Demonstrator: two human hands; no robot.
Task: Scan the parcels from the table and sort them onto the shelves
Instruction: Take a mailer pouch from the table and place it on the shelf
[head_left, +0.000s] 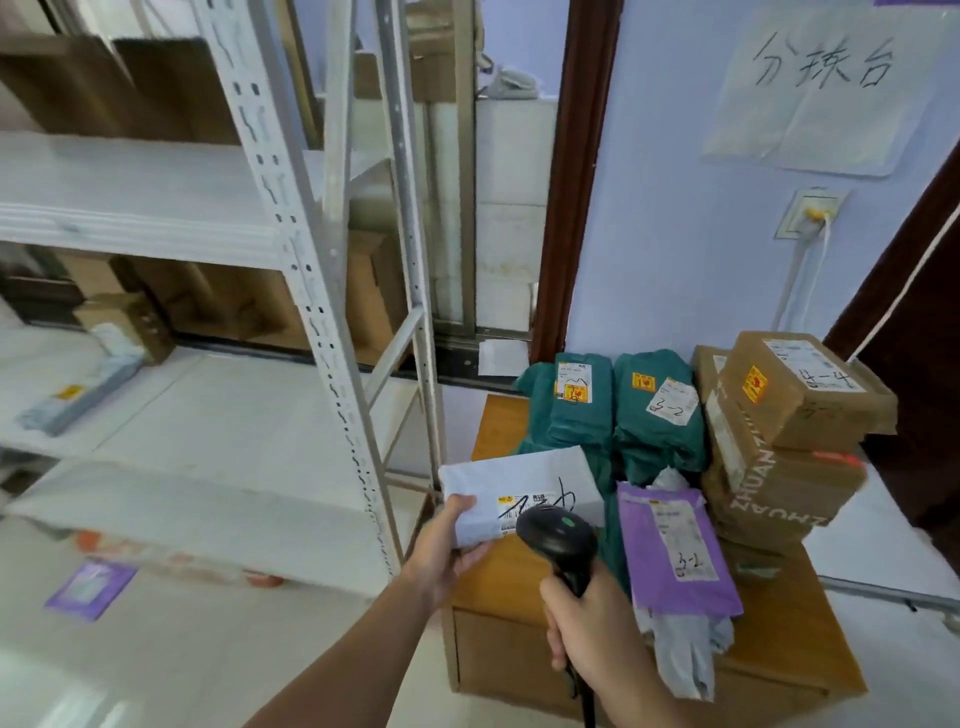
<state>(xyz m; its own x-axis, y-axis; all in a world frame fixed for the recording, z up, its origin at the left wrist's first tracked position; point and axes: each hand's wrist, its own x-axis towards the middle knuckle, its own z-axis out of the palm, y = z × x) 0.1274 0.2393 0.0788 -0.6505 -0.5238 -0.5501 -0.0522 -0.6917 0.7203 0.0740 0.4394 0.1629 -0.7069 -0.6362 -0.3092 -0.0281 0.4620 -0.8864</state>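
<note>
White parcel (519, 488) held above the table (498, 426) edge — green, purple and cardboard parcels stacked there; shelves (156, 208) left.

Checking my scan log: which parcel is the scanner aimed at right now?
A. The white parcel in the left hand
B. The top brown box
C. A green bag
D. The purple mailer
A: the scanner in the right hand points at the label of the white parcel that the left hand holds.

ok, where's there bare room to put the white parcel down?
The middle shelf is bare right of the grey parcel, up to the slotted upright. A bare strip of table lies left of the green bags. Crowded: the table's right side, with brown boxes and the purple mailer.
</note>
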